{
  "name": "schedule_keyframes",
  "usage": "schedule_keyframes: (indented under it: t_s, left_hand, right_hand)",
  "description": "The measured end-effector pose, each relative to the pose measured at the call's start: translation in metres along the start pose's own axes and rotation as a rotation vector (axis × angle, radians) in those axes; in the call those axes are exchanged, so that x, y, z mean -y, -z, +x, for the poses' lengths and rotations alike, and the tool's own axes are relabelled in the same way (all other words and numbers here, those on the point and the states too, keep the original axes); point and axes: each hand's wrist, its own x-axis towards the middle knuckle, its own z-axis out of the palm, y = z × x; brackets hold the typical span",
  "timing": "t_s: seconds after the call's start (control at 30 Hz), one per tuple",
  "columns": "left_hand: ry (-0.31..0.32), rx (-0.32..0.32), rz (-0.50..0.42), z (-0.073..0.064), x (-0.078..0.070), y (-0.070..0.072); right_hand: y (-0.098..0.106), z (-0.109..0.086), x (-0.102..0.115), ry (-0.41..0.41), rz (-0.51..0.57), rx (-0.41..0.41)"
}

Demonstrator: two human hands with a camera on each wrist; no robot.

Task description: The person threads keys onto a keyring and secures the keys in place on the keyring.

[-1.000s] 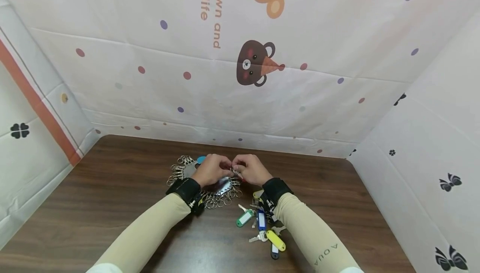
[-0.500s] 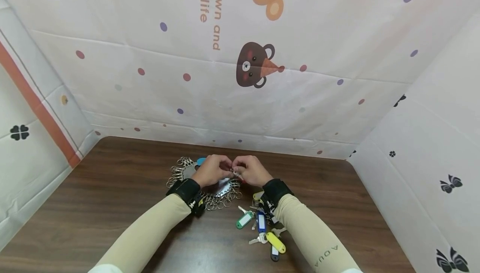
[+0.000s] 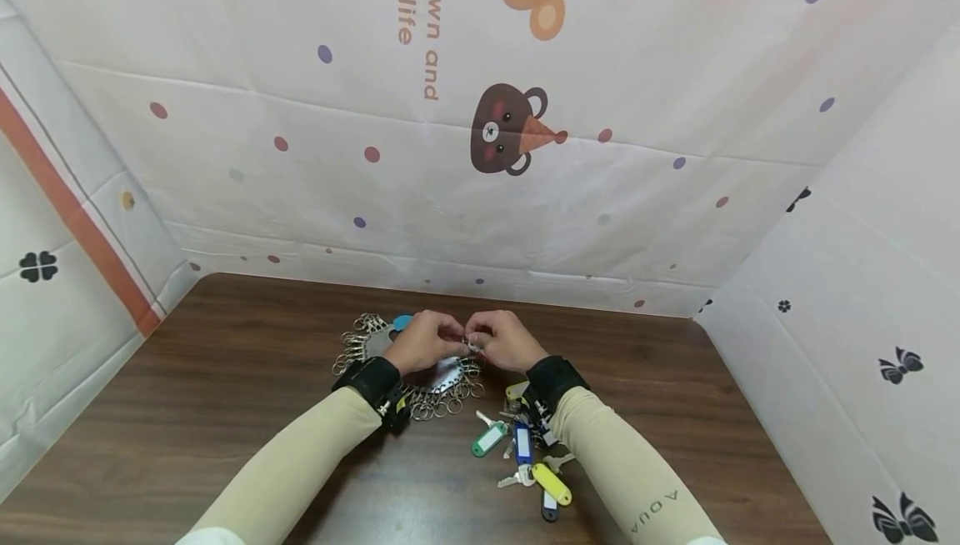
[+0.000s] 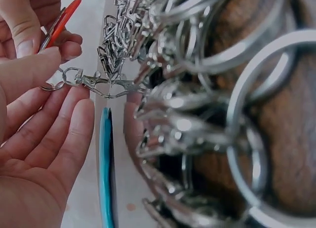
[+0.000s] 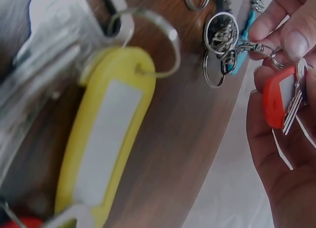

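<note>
My left hand pinches a small split ring between thumb and fingers. The ring hangs from a silver swivel clasp, which joins the row of clasps round a grey toothed disc. Close against it, my right hand holds a silver key and its red key tag; the key's head is at the split ring, partly covered by the thumb. Several more clasps with rings fan out along the disc's edge, and the left hand covers part of the disc.
Nearer my right forearm lies a pile of tagged keys: a green tag, a blue tag, a yellow tag and a black tag. A blue piece shows at the disc's far edge. A printed cloth wall stands behind the table.
Both hands stay nearly in place with small finger movements. The red tag that showed under the right fingers in the head view is now mostly hidden there.
</note>
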Motion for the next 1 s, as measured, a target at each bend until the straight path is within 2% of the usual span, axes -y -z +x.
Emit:
schedule_keyframes:
  t_s: [0.2,0.37,0.6,0.8,1.0]
  left_hand:
    - [-0.023,0.020,-0.030,-0.0006,0.0022,-0.0010]
    - [-0.026,0.004,-0.012,-0.0003,0.0019,-0.0004]
    - [0.006,0.005,-0.016,-0.0001,0.0022,0.0013]
    - [-0.009,0.027,-0.028,0.0005,0.0032,-0.0014]
    - [-0.010,0.015,0.000,0.0008,0.0029,-0.0021]
  right_hand:
    - [-0.0018,0.0003,-0.0013,-0.039,0.022,-0.009]
    - [-0.0017,0.0010,-0.0015,-0.037,0.032,-0.013]
    - [-0.0011,0.0002,0.0011,-0.008,0.001,-0.001]
    - [-0.0029,-0.0007,0.0008,-0.031,0.021,-0.018]
    - [-0.0049,0.0009,-0.0030,-0.022,0.026,-0.031]
